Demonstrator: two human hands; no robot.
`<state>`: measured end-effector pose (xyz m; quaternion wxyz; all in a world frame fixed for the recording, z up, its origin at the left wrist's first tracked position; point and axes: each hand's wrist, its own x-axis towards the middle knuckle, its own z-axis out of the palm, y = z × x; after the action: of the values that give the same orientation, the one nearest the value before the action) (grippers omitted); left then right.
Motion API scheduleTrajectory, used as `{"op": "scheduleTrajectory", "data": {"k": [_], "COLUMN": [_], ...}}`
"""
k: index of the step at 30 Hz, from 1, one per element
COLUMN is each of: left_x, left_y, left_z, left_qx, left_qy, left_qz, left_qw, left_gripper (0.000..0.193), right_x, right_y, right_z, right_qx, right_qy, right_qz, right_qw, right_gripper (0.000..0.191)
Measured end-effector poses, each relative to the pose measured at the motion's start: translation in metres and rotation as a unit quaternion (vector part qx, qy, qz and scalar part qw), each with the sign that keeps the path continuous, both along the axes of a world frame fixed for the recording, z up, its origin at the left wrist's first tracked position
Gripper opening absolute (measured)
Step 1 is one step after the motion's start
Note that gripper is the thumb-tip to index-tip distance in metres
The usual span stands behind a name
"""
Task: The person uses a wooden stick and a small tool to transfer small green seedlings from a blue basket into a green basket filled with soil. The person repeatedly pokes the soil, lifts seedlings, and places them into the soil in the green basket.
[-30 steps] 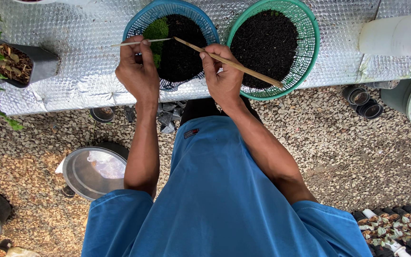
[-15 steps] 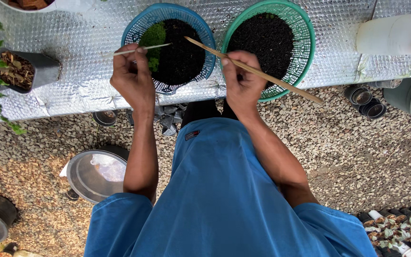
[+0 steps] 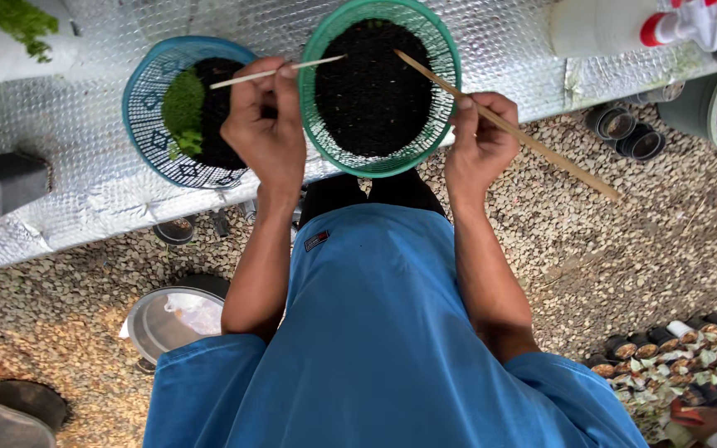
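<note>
1. A thin pale stick (image 3: 280, 71) is pinched in the left hand (image 3: 265, 133). It lies nearly level, its tip reaching over the rim of the green basket (image 3: 319, 129).
2. A longer tan stick (image 3: 508, 126) is gripped in the right hand (image 3: 479, 141). It slants from over the green basket's soil down toward the right, past the bench edge.
3. The green basket is round, mesh-walled and filled with dark soil (image 3: 371, 87). It sits on the bench between the two hands.

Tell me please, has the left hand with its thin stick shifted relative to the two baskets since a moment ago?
Yes. The left hand moved right, from over the blue basket toward the green basket.
</note>
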<state>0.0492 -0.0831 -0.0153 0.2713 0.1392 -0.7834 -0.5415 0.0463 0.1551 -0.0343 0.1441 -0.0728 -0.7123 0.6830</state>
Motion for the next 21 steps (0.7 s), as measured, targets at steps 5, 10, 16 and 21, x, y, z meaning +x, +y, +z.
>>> {"op": "scheduleTrajectory", "data": {"k": [5, 10, 16, 21], "left_x": [-0.025, -0.036, -0.042, -0.041], "left_y": [0.039, 0.059, 0.068, 0.067], "left_z": [-0.025, -0.044, -0.051, -0.050], "left_qx": [-0.020, -0.033, -0.049, -0.067], "left_qy": [0.012, 0.008, 0.014, -0.016], "left_qz": [-0.015, -0.004, -0.007, 0.002], "left_qw": [1.000, 0.999, 0.999, 0.998], "left_gripper": [0.010, 0.010, 0.008, 0.008], "right_x": [-0.016, -0.028, -0.029, -0.029], "right_y": [0.006, 0.006, 0.010, 0.012], "right_z": [-0.016, -0.022, -0.018, -0.016], "right_qx": [0.042, 0.049, 0.064, 0.052], "right_qy": [0.012, 0.023, 0.020, 0.004], "right_qz": [0.005, 0.030, 0.043, 0.051], "right_qw": [0.999, 0.998, 0.997, 0.997], "right_gripper": [0.007, 0.005, 0.005, 0.005]}}
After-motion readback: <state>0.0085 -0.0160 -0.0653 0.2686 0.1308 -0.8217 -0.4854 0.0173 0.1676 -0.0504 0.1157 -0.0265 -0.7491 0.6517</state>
